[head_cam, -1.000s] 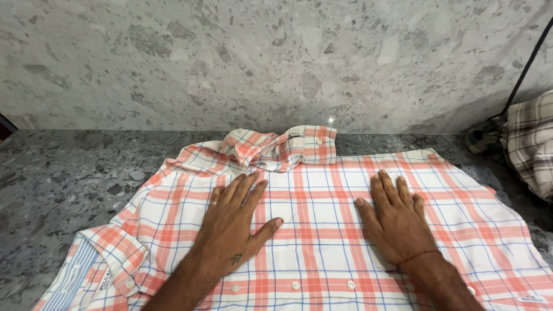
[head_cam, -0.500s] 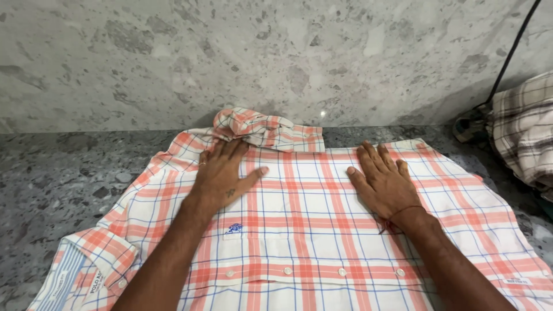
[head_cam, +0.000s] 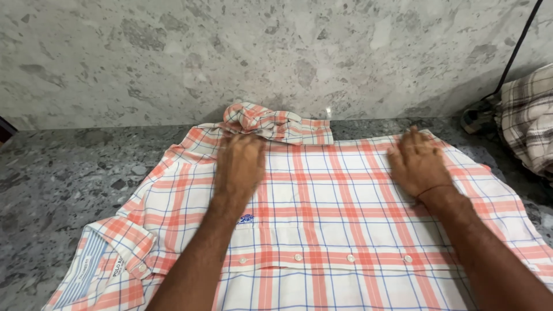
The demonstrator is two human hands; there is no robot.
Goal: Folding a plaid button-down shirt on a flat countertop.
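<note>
Both hands — left hand point(head_cam: 239, 164), right hand point(head_cam: 416, 161) — flat on plaid shirt point(head_cam: 322, 224).

Looking like a home counter, speckled grey stone countertop point(head_cam: 69, 173), marble-patterned wall point(head_cam: 230, 52) at twelve o'clock, plaid clothes point(head_cam: 527, 115) piling at two o'clock

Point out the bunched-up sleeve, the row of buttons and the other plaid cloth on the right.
bunched sleeve point(head_cam: 276, 124), head view, on the crumpled cuff near the wall.
button row point(head_cam: 298, 257), head view, on one white button.
brown plaid cloth point(head_cam: 527, 115), head view, on its folded front.
</note>
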